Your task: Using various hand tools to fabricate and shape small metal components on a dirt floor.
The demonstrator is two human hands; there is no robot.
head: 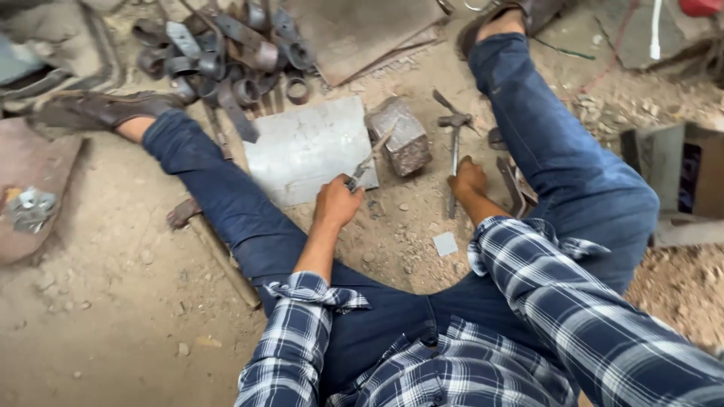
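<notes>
Sitting on a dirt floor with legs spread, the person grips pliers (360, 172) in the left hand (337, 202), their tip reaching toward a stone block (400, 136) beside a flat metal sheet (305, 151). The right hand (467, 179) closes around a hammer (454, 151) lying on the ground, near the block. Bent metal straps (226, 56) lie piled beyond the sheet.

Your left hand (337, 202) closes over the handles of the tongs (367, 164), so you cannot see how the fingers sit on them, and whatever the tips pinch against the stone block (400, 136) is too small to tell. Your right hand (467, 179) covers the lower hammer (455, 147) handle. The red object (701, 6) is cut off by the top edge. The heap of metal clamps (226, 53) blurs into one tangle.
</notes>
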